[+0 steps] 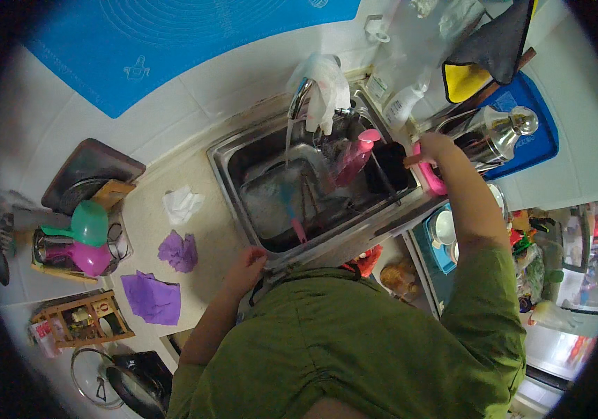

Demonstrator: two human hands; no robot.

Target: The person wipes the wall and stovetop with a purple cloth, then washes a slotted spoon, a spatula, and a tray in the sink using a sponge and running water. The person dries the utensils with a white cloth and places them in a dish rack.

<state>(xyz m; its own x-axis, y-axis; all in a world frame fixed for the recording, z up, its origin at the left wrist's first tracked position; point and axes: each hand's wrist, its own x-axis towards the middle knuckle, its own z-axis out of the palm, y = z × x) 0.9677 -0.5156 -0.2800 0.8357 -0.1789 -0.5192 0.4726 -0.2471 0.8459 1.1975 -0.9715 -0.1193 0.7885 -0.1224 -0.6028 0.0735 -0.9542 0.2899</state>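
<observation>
My right hand (436,149) is at the right rim of the sink, over a pink plastic item (431,175), with a finger or thumb pointing toward the basin. Its grip is hidden. My left hand (251,263) lies at the sink's front left corner, fingers curled, nothing visible in it. Water runs from the faucet (299,99), which has a white cloth or bag (325,86) over it, into the stainless steel sink (233,209). Inside are a pink pump bottle (354,157), a black container (390,167) and a blue-and-pink handled utensil (295,222).
Left on the counter lie a white tissue (182,204), a crumpled purple cloth (178,251) and a flat purple cloth (152,298). Beyond them stand green (89,222) and pink (91,257) ladles and a wooden rack (82,319). A steel kettle (492,136) and white spray bottle (406,105) stand right.
</observation>
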